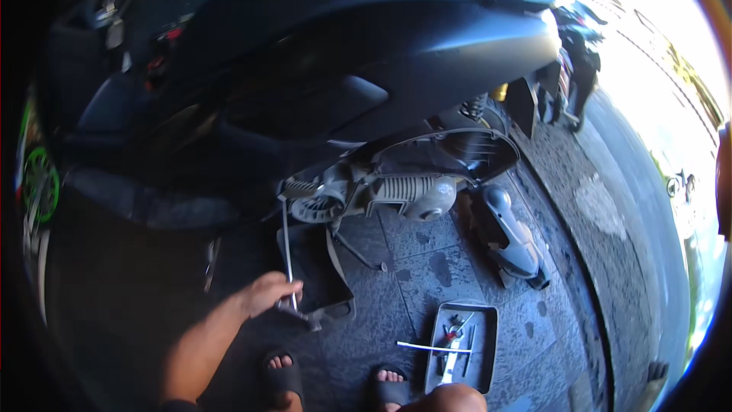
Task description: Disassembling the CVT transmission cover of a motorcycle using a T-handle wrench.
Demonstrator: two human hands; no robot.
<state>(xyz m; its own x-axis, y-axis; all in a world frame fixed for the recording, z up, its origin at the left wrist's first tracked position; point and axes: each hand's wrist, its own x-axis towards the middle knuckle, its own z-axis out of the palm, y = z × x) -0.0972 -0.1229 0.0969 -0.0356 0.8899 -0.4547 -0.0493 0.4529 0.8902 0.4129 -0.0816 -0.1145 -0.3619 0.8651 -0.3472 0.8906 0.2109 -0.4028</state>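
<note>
Left hand (268,294) wrapped round steel wrench (287,244), seven o'clock; right hand unseen. Likely stiff, slick; grip low.

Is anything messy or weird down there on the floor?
A little. A long pale rod lies crosswise on the tool tray, its left end poking out past the rim, unlike the other tools. Dark patches dot the floor tiles; they might be wet, but I can't tell.

We seem to be in a motorcycle repair workshop, open to the street (648,206): we see a scooter (343,61) with its engine (408,189) exposed and a tray (496,343) of tools (450,366).
</note>
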